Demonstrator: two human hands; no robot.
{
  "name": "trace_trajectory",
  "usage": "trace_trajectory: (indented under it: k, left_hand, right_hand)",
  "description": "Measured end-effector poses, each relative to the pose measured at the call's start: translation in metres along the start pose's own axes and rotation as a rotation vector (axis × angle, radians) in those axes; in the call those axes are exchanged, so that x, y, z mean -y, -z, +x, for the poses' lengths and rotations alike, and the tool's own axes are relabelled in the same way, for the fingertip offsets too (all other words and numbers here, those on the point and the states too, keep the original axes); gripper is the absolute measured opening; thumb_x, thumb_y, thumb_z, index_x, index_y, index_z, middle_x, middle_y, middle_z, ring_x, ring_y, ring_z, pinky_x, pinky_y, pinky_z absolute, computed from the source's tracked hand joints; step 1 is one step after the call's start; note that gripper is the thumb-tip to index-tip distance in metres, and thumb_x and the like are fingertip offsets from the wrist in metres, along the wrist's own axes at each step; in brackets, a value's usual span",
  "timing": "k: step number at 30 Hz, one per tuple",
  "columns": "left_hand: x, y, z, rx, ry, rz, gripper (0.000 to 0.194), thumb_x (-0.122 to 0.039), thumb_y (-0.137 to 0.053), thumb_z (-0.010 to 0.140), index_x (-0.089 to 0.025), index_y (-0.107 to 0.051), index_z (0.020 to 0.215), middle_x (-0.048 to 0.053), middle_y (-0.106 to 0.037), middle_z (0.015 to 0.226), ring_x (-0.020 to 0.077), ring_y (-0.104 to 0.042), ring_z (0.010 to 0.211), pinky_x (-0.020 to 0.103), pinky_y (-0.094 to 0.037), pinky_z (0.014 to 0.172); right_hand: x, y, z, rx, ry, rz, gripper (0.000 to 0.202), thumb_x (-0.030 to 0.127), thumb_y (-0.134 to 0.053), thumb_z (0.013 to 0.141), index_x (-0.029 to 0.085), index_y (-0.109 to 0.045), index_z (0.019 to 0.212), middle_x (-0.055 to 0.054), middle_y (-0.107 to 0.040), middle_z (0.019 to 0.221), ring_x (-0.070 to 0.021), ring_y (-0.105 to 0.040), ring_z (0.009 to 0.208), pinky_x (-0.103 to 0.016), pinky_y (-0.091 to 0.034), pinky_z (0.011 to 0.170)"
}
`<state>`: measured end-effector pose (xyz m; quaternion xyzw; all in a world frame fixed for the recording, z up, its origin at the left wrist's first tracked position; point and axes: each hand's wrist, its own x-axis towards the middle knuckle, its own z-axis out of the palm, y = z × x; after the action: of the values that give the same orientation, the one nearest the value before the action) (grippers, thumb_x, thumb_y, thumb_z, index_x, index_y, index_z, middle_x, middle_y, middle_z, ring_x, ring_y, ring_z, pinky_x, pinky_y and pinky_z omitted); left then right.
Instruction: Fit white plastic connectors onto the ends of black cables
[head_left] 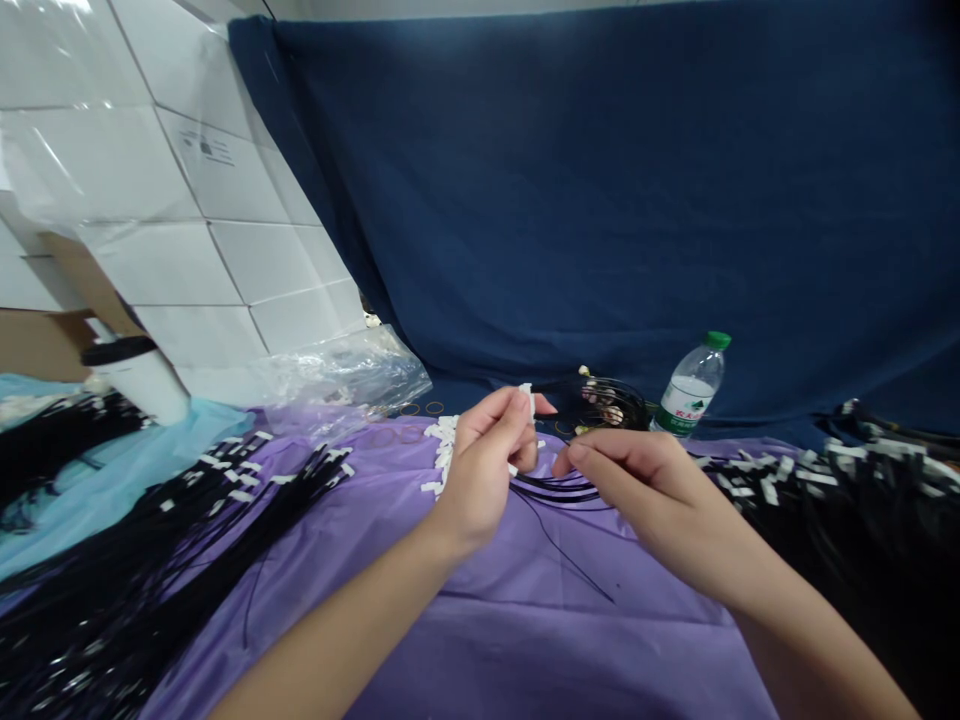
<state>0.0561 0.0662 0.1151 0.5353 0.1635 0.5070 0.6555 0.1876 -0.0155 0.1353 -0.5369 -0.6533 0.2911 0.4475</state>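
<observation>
Two bare hands meet near the centre of the frame, above a smooth purple sheet (540,635) with soft creases. The left hand (480,470) is clamped on a small white tab (526,393), squeezed between thumb and forefinger, its flat end poking up past the thumb. The right hand (649,480) sits just right of it, thumb and forefinger bent toward each other at the tips; I cannot tell whether they are closed on a thin strand. Glossy black cables (559,492) curve below and between the hands, and one loose end slants down across the sheet.

Just behind the left hand lies a heap of white tabs (444,440), small and blocky. Thick bundles of slim black cords (195,560) with white ends fill the lower left, and a similar dark mass (862,530) fills the lower right. Thin tan rubber bands (409,408) lie near a crinkled clear plastic bag (337,375), left of centre.

At right of centre, a clear bottle (684,395) with a green cap tilts slightly, its label showing red Chinese characters, the first 农, over a green band. Plain white boxes (262,265) are stacked at upper left; one bears dark print too small to read. Matte navy cloth (600,180) spans the top.
</observation>
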Motion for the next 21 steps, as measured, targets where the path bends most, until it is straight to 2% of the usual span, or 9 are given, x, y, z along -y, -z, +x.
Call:
trace_trajectory:
  k: [6, 12, 16, 21]
  left_hand:
    - [0.0018, 0.0008, 0.0002, 0.012, -0.023, 0.039, 0.030, -0.045, -0.060, 0.084, -0.016, -0.067, 0.080, -0.007, -0.027, 0.050, 0.0048, -0.026, 0.044, 0.019, -0.022, 0.044]
    - [0.0052, 0.0016, -0.0002, 0.021, -0.050, 0.056, 0.030, -0.046, -0.061, 0.083, -0.016, -0.067, 0.079, -0.006, -0.031, 0.051, 0.0054, -0.028, 0.045, 0.020, -0.023, 0.044]
    - [0.0074, 0.0014, -0.0002, 0.030, -0.040, 0.035, 0.029, -0.045, -0.060, 0.084, -0.017, -0.066, 0.080, -0.006, -0.029, 0.052, 0.0053, -0.027, 0.046, 0.019, -0.023, 0.045]
    - [0.0079, 0.0003, 0.0000, 0.032, -0.023, 0.007, 0.029, -0.044, -0.058, 0.086, -0.017, -0.065, 0.080, -0.006, -0.027, 0.053, 0.0050, -0.027, 0.046, 0.019, -0.022, 0.045]
  right_hand:
    - [-0.0069, -0.0014, 0.0022, 0.058, -0.210, 0.411, 0.029, 0.037, -0.053, 0.087, 0.017, -0.063, 0.069, 0.008, -0.025, 0.046, -0.0056, -0.017, 0.043, -0.023, -0.014, 0.042]
    - [-0.0064, -0.0005, 0.0033, 0.131, -0.326, 0.733, 0.028, 0.039, -0.055, 0.085, 0.018, -0.060, 0.067, 0.011, -0.019, 0.040, -0.0036, -0.011, 0.037, -0.021, -0.014, 0.039]
    - [-0.0047, -0.0014, 0.0029, 0.082, -0.385, 0.775, 0.027, 0.037, -0.055, 0.084, 0.017, -0.057, 0.065, 0.012, -0.018, 0.042, -0.0030, -0.009, 0.037, -0.021, -0.013, 0.039]
    - [-0.0041, -0.0027, 0.0031, 0.074, -0.382, 0.728, 0.026, 0.036, -0.056, 0.082, 0.017, -0.057, 0.064, 0.012, -0.018, 0.039, -0.0029, -0.009, 0.037, -0.022, -0.010, 0.039]
